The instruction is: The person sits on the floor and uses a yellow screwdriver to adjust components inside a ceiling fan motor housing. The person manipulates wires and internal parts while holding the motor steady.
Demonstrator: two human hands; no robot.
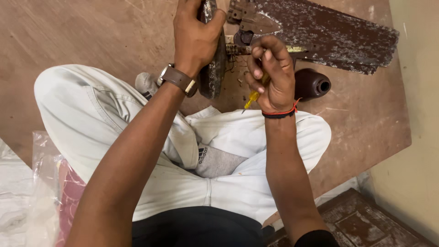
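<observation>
Hands closed: left (194, 39) grips fan motor (212, 68), right (270, 75) clutches yellow screwdriver (252, 97).

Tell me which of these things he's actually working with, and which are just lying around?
In use:
left hand gripping the motor
right hand with a yellow screwdriver
fan blade

Lying about:
brown cap
plastic bag
board
</observation>
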